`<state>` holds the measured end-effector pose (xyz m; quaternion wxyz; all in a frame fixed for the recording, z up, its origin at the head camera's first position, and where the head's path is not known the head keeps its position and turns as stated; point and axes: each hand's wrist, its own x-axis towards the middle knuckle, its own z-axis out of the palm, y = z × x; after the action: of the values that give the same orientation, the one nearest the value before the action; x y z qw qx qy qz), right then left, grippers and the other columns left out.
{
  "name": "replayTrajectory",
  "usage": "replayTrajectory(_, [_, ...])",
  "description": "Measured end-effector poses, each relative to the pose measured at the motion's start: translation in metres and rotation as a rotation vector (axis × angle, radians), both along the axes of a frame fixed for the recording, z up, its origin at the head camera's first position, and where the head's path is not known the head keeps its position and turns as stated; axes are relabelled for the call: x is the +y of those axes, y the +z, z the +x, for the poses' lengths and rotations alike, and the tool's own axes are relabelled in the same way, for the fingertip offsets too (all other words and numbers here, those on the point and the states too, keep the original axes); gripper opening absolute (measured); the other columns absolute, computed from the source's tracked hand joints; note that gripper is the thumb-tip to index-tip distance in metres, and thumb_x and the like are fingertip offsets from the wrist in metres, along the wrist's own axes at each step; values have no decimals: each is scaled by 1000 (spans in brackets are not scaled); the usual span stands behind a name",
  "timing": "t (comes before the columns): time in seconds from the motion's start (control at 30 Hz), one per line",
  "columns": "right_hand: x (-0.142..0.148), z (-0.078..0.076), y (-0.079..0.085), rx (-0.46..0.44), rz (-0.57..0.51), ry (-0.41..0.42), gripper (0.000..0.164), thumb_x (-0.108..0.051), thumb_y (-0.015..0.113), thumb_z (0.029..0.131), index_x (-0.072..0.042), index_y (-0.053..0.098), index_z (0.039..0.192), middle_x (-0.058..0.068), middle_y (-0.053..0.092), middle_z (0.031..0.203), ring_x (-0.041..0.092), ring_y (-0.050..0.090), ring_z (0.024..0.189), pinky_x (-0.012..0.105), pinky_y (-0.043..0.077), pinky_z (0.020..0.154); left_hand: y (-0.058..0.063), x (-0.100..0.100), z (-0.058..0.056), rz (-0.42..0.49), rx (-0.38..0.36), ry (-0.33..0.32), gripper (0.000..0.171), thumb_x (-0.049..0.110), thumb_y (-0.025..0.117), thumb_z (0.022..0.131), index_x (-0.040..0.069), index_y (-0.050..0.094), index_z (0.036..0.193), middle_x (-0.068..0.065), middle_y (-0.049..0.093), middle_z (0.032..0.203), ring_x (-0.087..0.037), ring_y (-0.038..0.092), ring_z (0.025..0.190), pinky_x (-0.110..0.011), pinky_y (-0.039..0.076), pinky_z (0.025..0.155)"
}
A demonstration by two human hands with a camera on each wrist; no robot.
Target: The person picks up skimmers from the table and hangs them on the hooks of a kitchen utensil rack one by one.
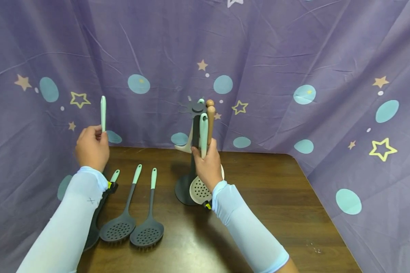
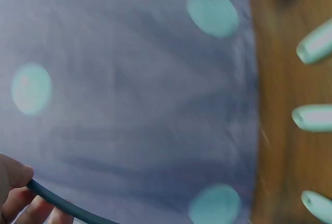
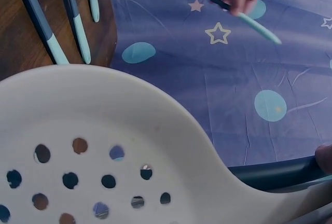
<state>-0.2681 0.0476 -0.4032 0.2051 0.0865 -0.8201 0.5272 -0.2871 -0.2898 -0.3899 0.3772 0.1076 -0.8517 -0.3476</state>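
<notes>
Purple curtain [image 1: 270, 49], X-like mark [image 1: 90, 200] on left sleeve [image 1: 71, 214], both hands [image 1: 93, 148] [image 1: 208, 167] curled round mint-handled utensils [image 1: 103, 113] [image 1: 204, 131]

Both arms [image 1: 59, 227] reach forward, fingers [image 1: 213, 147] curled.

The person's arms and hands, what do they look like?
The left hand and right hand are bare. The left sleeve and right sleeve are pale blue with brighter blue cuffs; the left bears dark marks near the wrist. A black-and-yellow piece shows at each wrist.
</notes>
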Motion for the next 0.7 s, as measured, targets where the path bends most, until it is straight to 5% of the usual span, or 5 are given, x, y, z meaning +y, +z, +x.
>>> replayTrajectory(0.23, [1, 0, -1, 12, -4, 4, 44, -30, 70, 101, -9, 47, 131, 10, 63, 98, 28, 61, 90, 48, 52, 84, 26, 40, 7, 24, 114, -82, 27, 17, 66, 103, 2, 72, 125, -18, 70, 110, -34, 68, 102, -43, 51, 86])
replayTrajectory(0.47, [1, -1, -3, -8, -6, 16, 44, -32, 69, 101, -11, 46, 131, 8, 61, 95, 26, 60, 87, 46, 52, 81, 35, 65, 11, 26, 221, -160, 24, 14, 69, 101, 3, 75, 121, -16, 72, 105, -29, 70, 95, -17, 44, 77])
replayTrajectory(0.7, [2, -1, -1, 4, 16, 8, 43, -33, 70, 101, -10, 47, 129, 8, 61, 93, 27, 61, 86, 47, 53, 80, 40, 90, 15, 29, 233, -259, 26, 16, 70, 101, 3, 74, 123, -15, 75, 107, -28, 72, 95, -8, 43, 73])
